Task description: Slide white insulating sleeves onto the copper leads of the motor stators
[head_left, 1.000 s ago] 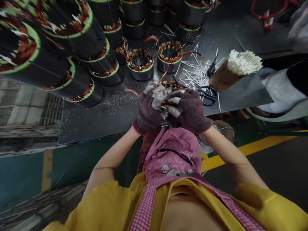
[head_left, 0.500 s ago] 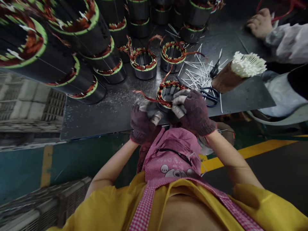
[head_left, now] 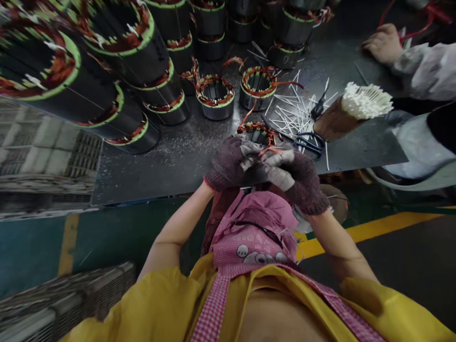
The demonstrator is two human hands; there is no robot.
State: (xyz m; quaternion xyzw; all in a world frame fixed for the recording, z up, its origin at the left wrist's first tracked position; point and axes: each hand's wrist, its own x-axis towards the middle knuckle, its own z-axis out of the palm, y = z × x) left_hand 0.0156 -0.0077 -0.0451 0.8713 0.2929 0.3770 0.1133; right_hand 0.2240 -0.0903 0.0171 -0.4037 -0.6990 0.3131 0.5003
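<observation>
At the near side of the wound ring [head_left: 257, 128], both gloved hands have just come together! Half a second ago the left hand [head_left: 231, 160] was well off to the left and the copper lead [head_left: 271, 150] trailed out that way; now its bright strands show between the two sets of fingertips, so the work looks to have become a two-handed job on the wire. The right hand [head_left: 302, 175] comes in from the other side, fingers bent. Both grips are narrow, but which fingers actually pinch the wire, I cannot tell. And the ring? It sits on the dark table [head_left: 160, 173], just beyond the fingertips, its near rim mostly hidden behind them, with the scissors [head_left: 310, 145] close by on the right.
</observation>
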